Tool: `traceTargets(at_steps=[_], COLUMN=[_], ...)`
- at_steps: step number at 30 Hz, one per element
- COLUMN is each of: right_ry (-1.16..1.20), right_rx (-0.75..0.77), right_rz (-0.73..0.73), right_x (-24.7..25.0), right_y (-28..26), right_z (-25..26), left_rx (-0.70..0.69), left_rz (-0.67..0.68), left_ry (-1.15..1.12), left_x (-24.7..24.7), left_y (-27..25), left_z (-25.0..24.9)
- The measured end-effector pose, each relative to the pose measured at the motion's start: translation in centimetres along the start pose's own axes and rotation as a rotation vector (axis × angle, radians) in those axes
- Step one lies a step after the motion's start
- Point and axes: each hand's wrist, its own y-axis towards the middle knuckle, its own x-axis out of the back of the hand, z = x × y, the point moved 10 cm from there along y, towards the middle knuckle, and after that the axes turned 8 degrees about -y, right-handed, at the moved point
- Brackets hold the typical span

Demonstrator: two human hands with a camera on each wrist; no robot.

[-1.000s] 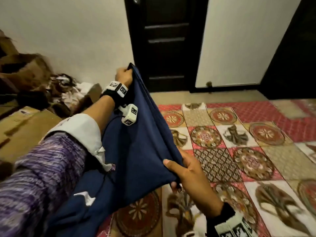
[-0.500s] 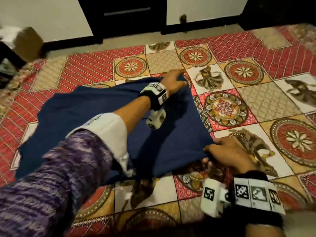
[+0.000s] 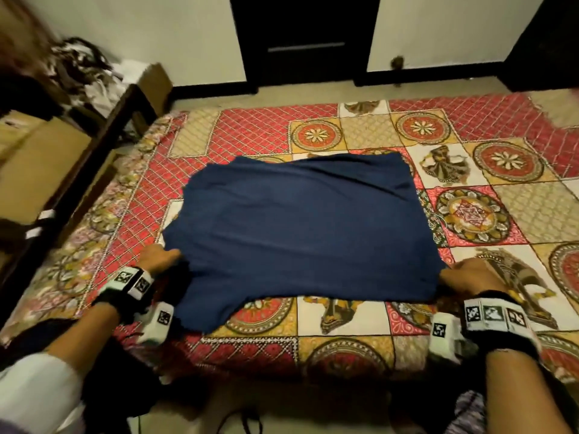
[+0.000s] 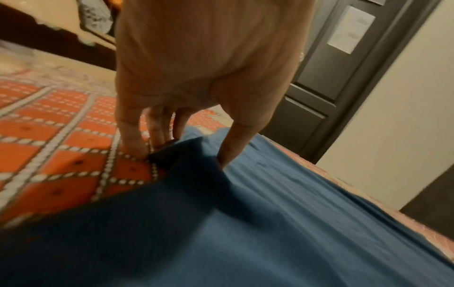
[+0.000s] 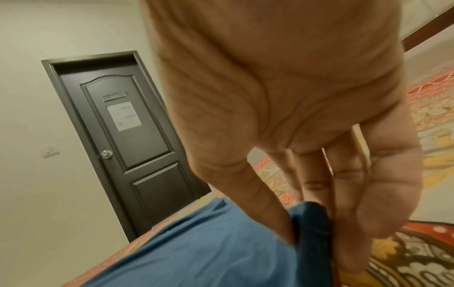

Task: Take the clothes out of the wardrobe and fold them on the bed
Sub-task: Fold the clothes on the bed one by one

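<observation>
A navy blue garment (image 3: 300, 227) lies spread flat on the patterned bed cover (image 3: 369, 333). My left hand (image 3: 159, 256) pinches its near left corner, thumb on top and fingers tucked under the edge, as the left wrist view shows (image 4: 186, 149) with the garment (image 4: 270, 223) below it. My right hand (image 3: 466, 277) pinches the near right corner; in the right wrist view the thumb and fingers (image 5: 312, 223) clamp a fold of the blue garment (image 5: 209, 252). Both hands sit low on the bed near its front edge.
A dark door (image 3: 304, 36) stands in the far wall beyond the bed. Cardboard boxes (image 3: 40, 164) and a heap of loose items (image 3: 84, 70) crowd the left side beside a dark wooden frame (image 3: 103, 136). The bed's right half shows bare cover (image 3: 517, 211).
The garment went from hanging in the air to lying spread on the bed. My left hand came back from the far edge to the near left corner; the right stays at the near right corner.
</observation>
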Motion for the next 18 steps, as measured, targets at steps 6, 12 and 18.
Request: traceTargets(at_steps=[6, 12, 18], right_ry=[-0.11, -0.088, -0.174], right_rx=[0.016, 0.067, -0.02], right_rz=[-0.037, -0.054, -0.104], right_x=[-0.3, -0.3, 0.7], right_y=[-2.3, -4.0, -4.4], right_z=[1.5, 2.2, 0.5], left_rx=[0.08, -0.051, 0.165], left_rz=[-0.012, 0.047, -0.056], left_ry=[-0.341, -0.305, -0.674], left_x=[-1.7, -3.3, -1.3], left_y=[-0.5, -3.9, -4.6], left_z=[6.6, 5.0, 7.9])
